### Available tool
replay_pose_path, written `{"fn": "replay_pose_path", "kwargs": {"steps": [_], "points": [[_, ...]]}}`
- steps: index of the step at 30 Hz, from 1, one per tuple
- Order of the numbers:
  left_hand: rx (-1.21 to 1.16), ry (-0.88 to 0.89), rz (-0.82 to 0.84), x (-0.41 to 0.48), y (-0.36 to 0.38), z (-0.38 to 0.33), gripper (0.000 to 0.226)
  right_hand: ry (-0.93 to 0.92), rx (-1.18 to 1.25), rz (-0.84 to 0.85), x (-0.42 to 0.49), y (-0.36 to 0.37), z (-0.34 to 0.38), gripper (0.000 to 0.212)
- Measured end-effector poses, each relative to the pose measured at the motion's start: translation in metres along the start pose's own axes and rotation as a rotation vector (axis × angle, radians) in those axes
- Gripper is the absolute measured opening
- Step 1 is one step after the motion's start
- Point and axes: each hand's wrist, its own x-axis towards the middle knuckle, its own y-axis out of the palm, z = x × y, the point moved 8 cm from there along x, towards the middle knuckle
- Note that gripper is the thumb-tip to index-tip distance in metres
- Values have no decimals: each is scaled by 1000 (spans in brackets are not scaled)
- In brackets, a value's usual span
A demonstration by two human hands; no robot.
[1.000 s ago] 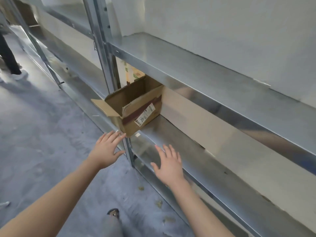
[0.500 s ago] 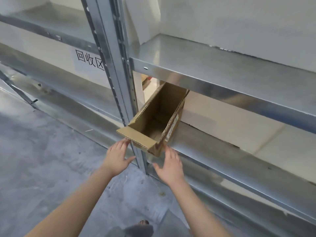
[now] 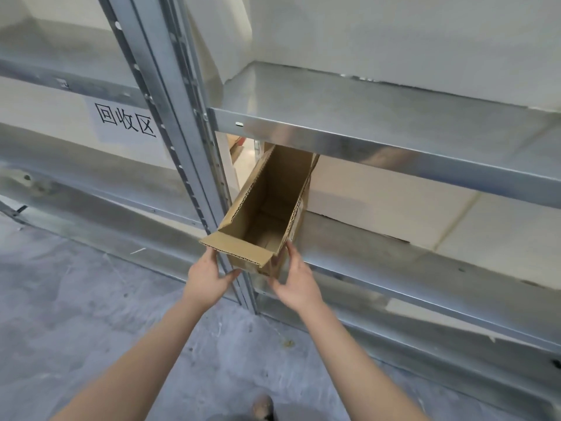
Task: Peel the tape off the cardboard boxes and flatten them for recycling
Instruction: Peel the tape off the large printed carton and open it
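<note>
An open brown cardboard box (image 3: 267, 208) sits on the middle metal shelf (image 3: 425, 278), its near end sticking out past the shelf's front edge. Its top flaps are open and its front flap (image 3: 236, 249) folds out toward me. A white label (image 3: 299, 214) shows on its right wall. My left hand (image 3: 206, 281) reaches under the front flap at the box's left corner, thumb against the front face; its fingertips are hidden by the flap. My right hand (image 3: 296, 281) lies with straight fingers along the box's right wall, thumb at the lower front.
A steel upright post (image 3: 188, 165) stands just left of the box. The upper shelf (image 3: 394, 147) overhangs the box's far end. A paper sign (image 3: 126, 120) with black characters hangs on the left bay. Concrete floor lies below, with my shoe (image 3: 262, 407) at the bottom.
I have stepped closer to the shelf. Both hands moved up from just below the box and now touch its near end, left under the flap, right on the side wall.
</note>
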Motion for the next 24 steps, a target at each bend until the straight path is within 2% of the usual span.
{"fn": "replay_pose_path", "kwargs": {"steps": [6, 10, 15, 19, 24], "points": [[38, 142, 139, -21, 17, -20, 75, 52, 116, -42, -13, -15, -16, 103], [-235, 143, 99, -49, 29, -58, 62, 21, 283, -73, -47, -44, -40, 91], [-412, 257, 38, -87, 47, -129, 80, -60, 342, -161, -97, -101, -71, 89], [-437, 325, 77, -107, 74, -182, 95, -79, 357, -234, -130, -152, -98, 89], [-292, 522, 91, -130, 104, -243, 91, -44, 403, -307, -166, -200, -138, 96]]}}
